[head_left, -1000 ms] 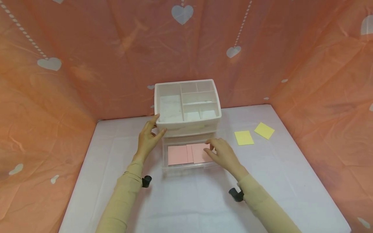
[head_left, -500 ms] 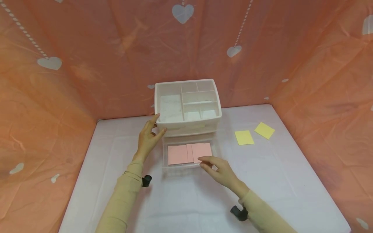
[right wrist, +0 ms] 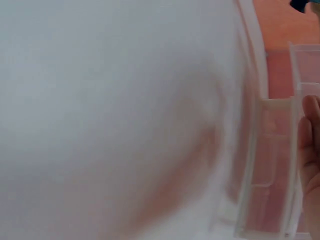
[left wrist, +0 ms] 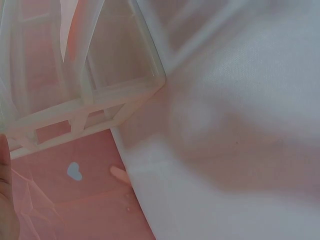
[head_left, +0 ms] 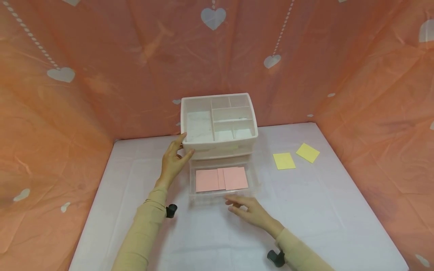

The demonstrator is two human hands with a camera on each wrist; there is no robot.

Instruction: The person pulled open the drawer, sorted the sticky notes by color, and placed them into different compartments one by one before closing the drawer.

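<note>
Clear plastic formed the pulled-out drawer (head_left: 223,180), and just in front of its near wall lay the right hand (head_left: 249,211), fingers straight and relaxed, tips at or just short of the front edge; whether they touched it I could not tell from the head view. The right wrist view showed a fingertip (right wrist: 311,150) beside that clear wall, which suggested contact. The hand held nothing.

Inside the drawer, pink notes (head_left: 222,178) lay flat, overlapping side by side, filling most of its floor.

Further back, the left hand (head_left: 173,160) gripped the front left corner of the white organizer (head_left: 218,124), thumb on its front face and fingers round the side, likely to keep the light unit steady while the drawer stood out. Its top tray was split into several compartments.

To the right, well apart from the organizer, two yellow notes (head_left: 295,156) lay on the white table (head_left: 135,226). Behind everything hung an orange backdrop (head_left: 101,56) printed with white hearts.
</note>
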